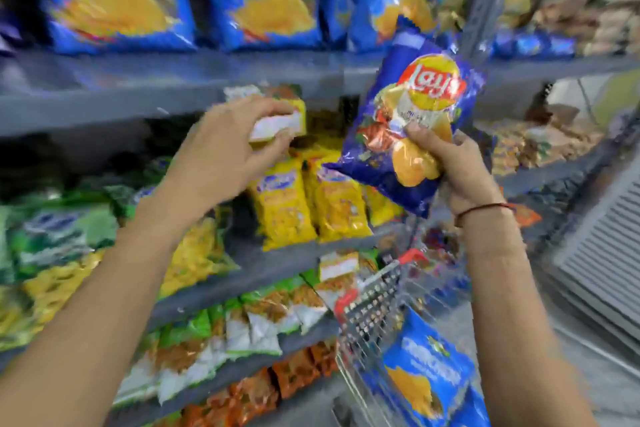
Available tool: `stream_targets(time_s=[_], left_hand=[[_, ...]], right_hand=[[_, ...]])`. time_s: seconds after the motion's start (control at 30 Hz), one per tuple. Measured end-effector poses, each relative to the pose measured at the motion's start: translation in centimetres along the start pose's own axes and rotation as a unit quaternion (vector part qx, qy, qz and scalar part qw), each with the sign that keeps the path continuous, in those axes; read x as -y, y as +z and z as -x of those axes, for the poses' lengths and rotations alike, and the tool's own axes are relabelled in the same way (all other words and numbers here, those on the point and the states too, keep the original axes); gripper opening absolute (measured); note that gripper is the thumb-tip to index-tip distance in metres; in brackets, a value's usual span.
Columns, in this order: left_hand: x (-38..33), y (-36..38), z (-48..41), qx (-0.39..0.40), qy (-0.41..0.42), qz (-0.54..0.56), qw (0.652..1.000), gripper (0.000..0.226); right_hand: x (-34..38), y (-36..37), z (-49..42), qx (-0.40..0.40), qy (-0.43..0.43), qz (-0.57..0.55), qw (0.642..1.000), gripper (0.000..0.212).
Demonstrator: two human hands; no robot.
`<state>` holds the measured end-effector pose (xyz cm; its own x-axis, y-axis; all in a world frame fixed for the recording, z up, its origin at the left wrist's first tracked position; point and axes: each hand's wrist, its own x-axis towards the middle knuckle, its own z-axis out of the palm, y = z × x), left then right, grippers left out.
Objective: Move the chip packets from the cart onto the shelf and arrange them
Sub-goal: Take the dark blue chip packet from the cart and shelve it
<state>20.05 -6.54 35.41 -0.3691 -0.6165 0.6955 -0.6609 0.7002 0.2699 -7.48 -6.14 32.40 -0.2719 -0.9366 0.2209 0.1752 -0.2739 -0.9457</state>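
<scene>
Two hands work at a grey snack shelf [194, 80], one with a blue Lay's packet [412, 121] and one on a yellow packet [280, 114].

The shelf unit fills the left and centre, its tiers stocked with large blue chip bags [114, 0] on top, yellow snack packets [284, 208] in the middle tier and green, white and orange packets lower down. At lower right stands the wire cart [374, 302] with red trim, another blue chip bag [426, 378] lying inside it. The right hand [453, 163] holds the Lay's packet tilted in the air in front of the middle tier, fingers closed around its lower edge. The left hand [235, 142] reaches to the middle tier, thumb and fingers pinching the top of the yellow packet. A thin red thread [485, 210] circles the right wrist.
</scene>
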Motion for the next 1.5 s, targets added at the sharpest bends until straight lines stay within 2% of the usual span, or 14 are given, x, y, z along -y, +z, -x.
stream_targets(time_s=[0.07,0.17,0.2,0.37,0.57,0.67,0.77,0.83,1.0,1.07,1.33,1.5], left_hand=[[1.1,-4.3,-0.5,-0.063,-0.006,-0.045,0.997,0.032],[3.3,-9.7,-0.5,-0.124,-0.042,-0.120,0.984,0.034],[4.2,-11.1,-0.4,-0.134,-0.055,-0.136,0.980,0.034],[9.4,-18.0,3.2,-0.167,-0.164,-0.238,0.943,0.036],[13.5,-21.8,9.4,-0.142,-0.296,-0.294,0.898,0.048],[14.9,-22.1,11.4,-0.112,-0.317,-0.318,0.887,0.052],[15.8,-21.9,12.5,-0.096,-0.323,-0.330,0.882,0.053],[16.2,-21.8,12.9,-0.093,-0.317,-0.339,0.881,0.053],[16.4,-21.9,13.2,-0.098,-0.297,-0.355,0.881,0.052],[16.3,-21.9,13.2,-0.097,-0.295,-0.356,0.881,0.051],[16.4,-21.6,13.3,-0.106,-0.295,-0.364,0.877,0.050],[16.5,-21.4,13.4,-0.115,-0.294,-0.361,0.878,0.057]], right_hand=[[2.8,5.5,-1.2,0.056,-0.037,-0.011,0.998,0.014],[5.8,12.6,-2.0,0.129,-0.071,-0.039,0.988,0.047],[6.5,14.5,-2.2,0.146,-0.080,-0.041,0.985,0.051],[8.7,24.8,-3.2,0.255,-0.096,-0.093,0.958,0.032],[8.3,36.2,-2.8,0.322,-0.098,-0.084,0.938,0.051],[7.1,41.0,-2.4,0.353,-0.090,-0.077,0.928,0.047],[5.3,44.8,-2.0,0.370,-0.092,-0.059,0.923,0.042],[3.9,47.0,-1.9,0.377,-0.084,-0.047,0.921,0.048],[1.1,50.1,-1.6,0.373,-0.066,0.030,0.925,0.092],[0.5,50.7,-1.6,0.361,-0.068,0.058,0.928,0.100],[0.3,51.8,-1.1,0.327,-0.090,0.073,0.938,0.098],[0.0,52.4,-0.6,0.313,-0.082,0.073,0.943,0.093]])
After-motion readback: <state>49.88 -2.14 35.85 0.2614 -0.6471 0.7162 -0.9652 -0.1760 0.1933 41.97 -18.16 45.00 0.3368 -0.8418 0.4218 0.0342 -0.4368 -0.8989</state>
